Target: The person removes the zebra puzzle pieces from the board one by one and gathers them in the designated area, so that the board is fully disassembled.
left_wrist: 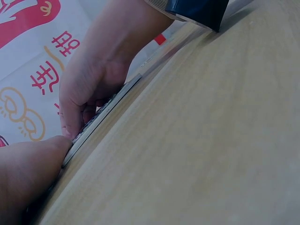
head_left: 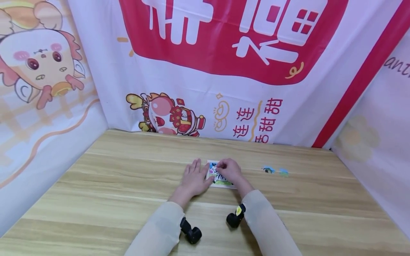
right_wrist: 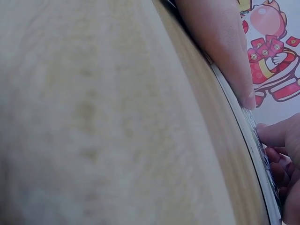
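One picture board [head_left: 220, 179] with a striped animal, flat on the wooden table [head_left: 128, 199], between the hands. Left hand [head_left: 194, 179] at board's left edge: fingers straight, slightly spread, thumb reaching onto it. Right hand [head_left: 229, 170] over board's upper right: fingers curled down to its face; cannot tell whether they pinch anything. Dark piece [head_left: 268, 170] and paler green piece [head_left: 283, 172] lie apart, right of board. Board looks thin, stiff, light; best steadied by its edges. Pieces probably slide easily; take by rims.
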A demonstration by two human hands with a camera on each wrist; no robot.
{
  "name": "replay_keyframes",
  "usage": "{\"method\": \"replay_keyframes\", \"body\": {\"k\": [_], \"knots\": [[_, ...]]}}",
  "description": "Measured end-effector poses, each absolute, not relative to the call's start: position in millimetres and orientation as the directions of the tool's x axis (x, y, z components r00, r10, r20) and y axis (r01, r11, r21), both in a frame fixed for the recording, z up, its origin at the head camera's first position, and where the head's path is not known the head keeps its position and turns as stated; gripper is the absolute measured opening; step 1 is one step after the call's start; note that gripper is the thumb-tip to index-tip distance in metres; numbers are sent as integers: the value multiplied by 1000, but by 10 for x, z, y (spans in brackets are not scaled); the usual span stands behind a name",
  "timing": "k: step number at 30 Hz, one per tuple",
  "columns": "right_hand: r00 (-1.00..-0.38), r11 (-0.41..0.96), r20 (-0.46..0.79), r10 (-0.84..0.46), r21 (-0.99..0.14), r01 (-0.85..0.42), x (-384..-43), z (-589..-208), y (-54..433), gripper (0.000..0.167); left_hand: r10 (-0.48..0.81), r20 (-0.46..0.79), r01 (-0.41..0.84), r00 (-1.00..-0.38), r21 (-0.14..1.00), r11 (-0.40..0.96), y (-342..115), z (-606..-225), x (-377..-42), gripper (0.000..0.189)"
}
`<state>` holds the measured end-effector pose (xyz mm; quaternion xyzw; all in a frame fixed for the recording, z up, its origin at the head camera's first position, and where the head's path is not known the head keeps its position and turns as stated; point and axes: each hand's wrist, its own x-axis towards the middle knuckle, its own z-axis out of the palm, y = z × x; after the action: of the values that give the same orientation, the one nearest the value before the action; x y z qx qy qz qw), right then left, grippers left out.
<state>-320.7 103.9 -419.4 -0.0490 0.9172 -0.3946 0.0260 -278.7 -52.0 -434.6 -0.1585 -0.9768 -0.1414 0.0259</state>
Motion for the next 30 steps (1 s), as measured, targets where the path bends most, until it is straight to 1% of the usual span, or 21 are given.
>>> {"method": "replay_keyframes", "body": {"k": [7,21,27,30], "knots": [[-996,681,-4,-87,-730,-56,-3185,-4180,1022,5,304,93,318,-948,259,912,-525,-4350,-2791,63],[-996,644,71,-60,-760,-93,-3168,-4193,996,5,308,97,323,-946,265,909,-530,-4344,-2795,62],[-996,653,69,-48,-753,-83,-3175,-4202,995,18,305,87,317,-948,253,914,-522,-4351,-2802,62],[-996,666,74,-52,-741,-90,-3177,-4209,999,20,306,85,318,-948,261,912,-524,-4358,-2801,62]]}}
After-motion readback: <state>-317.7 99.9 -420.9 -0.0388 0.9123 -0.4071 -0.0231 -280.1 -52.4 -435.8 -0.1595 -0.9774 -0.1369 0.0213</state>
